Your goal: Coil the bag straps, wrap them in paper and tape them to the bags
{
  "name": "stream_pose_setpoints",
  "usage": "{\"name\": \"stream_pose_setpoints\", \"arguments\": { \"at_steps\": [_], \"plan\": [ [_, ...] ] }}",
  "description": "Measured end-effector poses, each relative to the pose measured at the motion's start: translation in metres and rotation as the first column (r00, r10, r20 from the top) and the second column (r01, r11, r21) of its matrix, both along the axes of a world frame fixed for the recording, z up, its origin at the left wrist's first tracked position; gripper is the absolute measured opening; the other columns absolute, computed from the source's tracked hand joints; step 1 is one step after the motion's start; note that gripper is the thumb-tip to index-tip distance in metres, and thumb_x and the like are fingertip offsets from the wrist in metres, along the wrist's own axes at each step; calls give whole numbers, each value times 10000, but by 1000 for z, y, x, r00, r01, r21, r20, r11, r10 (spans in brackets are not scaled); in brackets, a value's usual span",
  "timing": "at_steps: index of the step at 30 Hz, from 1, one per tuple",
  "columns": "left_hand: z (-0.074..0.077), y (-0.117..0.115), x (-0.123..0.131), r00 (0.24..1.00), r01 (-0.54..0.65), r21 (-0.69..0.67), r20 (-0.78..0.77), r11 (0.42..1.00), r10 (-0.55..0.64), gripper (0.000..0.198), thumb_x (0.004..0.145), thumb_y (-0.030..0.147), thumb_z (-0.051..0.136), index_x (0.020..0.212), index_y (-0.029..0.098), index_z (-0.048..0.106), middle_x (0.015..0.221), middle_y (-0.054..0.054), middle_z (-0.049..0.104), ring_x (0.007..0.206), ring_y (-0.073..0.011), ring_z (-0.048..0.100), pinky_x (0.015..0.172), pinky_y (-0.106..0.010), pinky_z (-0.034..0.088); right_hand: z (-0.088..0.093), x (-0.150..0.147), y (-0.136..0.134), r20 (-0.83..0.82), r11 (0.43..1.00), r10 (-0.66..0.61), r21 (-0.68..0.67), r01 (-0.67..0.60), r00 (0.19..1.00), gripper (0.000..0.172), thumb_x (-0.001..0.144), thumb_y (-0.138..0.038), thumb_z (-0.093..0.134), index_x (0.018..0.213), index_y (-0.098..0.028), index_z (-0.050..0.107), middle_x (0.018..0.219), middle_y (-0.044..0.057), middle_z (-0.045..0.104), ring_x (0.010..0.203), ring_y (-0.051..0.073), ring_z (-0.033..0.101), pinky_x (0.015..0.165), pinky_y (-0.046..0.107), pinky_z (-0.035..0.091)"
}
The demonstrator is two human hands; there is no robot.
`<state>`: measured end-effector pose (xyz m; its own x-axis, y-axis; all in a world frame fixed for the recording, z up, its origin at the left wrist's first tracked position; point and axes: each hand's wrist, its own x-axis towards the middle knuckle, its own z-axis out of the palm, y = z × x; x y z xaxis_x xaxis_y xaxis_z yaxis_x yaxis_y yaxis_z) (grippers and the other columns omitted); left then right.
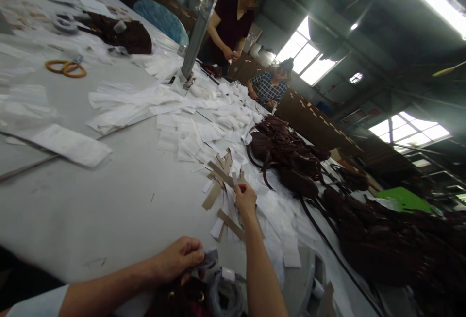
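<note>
My left hand point(180, 258) is closed in a pinch on a grey plastic wrapping point(209, 258). Just below it is a dark brown bag point(189, 297) with brass eyelets, partly cut off by the frame's bottom edge. A loop wrapped in grey plastic point(225, 290) lies against that bag. Farther out, my right hand point(245, 198) pinches a narrow pale strip point(235, 178) above a loose pile of brown card strips point(213, 194) and white paper strips point(227, 205). Its fingertips partly hide where the strip is gripped.
Dark brown bags with straps point(291, 157) are heaped along the table's right side. White paper sheets point(218, 108) spread across the middle. Two orange rings point(69, 68) lie at left. A metal post point(204, 21) rises from the table. Two other people work beyond it.
</note>
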<state>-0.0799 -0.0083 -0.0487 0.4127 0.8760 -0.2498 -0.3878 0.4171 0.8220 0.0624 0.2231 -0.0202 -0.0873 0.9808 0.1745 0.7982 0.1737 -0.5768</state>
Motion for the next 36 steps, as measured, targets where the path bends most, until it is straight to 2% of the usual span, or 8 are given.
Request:
{"name": "stream_pose_setpoints", "arguments": {
  "at_steps": [5, 10, 14, 18, 21, 25, 29, 36],
  "plan": [
    [-1, 1, -4, 999, -15, -25, 28, 1000, 16, 484, 763, 599, 600, 826, 120, 570, 738, -56, 693, 327, -36, 419, 322, -176, 168, 22, 11, -35, -218, 999, -14, -37, 6, 976, 397, 862, -428, 407, 1084, -126, 539, 735, 44, 675, 544, 145, 594, 523, 247, 453],
    [9, -1, -12, 992, -46, -86, 113, 995, 55, 462, 774, 537, 635, 904, 94, 626, 763, -60, 690, 325, -9, 374, 322, -166, 164, 45, 30, -113, -365, 987, 41, -133, -96, 930, 525, 894, -541, 356, 1103, -131, 610, 690, 18, 638, 543, 139, 591, 516, 246, 474],
    [12, -4, -15, 983, -44, -132, 170, 990, 66, 414, 772, 486, 663, 913, 98, 636, 763, -54, 679, 339, -4, 343, 332, -159, 177, 52, 40, -181, -451, 974, 53, -175, -146, 891, 456, 841, -494, 522, 1094, -147, 677, 751, 45, 678, 661, 172, 634, 613, 284, 509],
    [11, -7, -16, 986, 10, -155, 165, 988, 15, 358, 760, 439, 681, 870, 99, 655, 450, 48, 487, 329, -31, 295, 339, -155, 218, 53, 38, -225, -397, 988, 48, -113, -101, 917, 331, 775, -377, 622, 1026, -183, 714, 933, 71, 721, 842, 219, 656, 728, 317, 518],
    [10, -10, -12, 987, 24, -172, 161, 985, 5, 352, 766, 451, 657, 839, 107, 656, 357, 90, 333, 317, -46, 258, 336, -158, 234, 54, 30, -242, -358, 996, 53, -54, -77, 932, 292, 790, -328, 601, 1026, -195, 710, 954, 63, 729, 865, 225, 661, 765, 324, 509],
    [7, -12, -7, 989, -23, -135, 145, 991, 43, 348, 789, 452, 620, 831, 107, 649, 346, 100, 283, 310, -47, 247, 333, -154, 205, 54, 22, -255, -237, 998, 69, 15, -67, 969, 246, 866, -357, 540, 850, -210, 736, 832, 50, 736, 777, 210, 670, 731, 300, 478],
    [9, -15, -4, 991, -50, -96, 118, 994, 61, 364, 796, 466, 619, 821, 103, 646, 357, 100, 289, 310, -41, 255, 331, -152, 182, 48, 19, -260, -35, 977, 133, 175, -125, 991, 244, 915, -301, 491, 862, -218, 715, 813, 47, 719, 756, 187, 658, 718, 265, 437],
    [22, -20, 2, 984, -133, -76, 113, 988, 141, 367, 743, 423, 717, 898, 100, 642, 591, 21, 590, 334, 10, 261, 335, -141, 176, 35, 13, -255, 311, 949, 50, 282, -142, 949, 244, 908, -190, 478, 750, -184, 663, 693, 67, 674, 678, 188, 633, 621, 265, 364]
  ]
}}
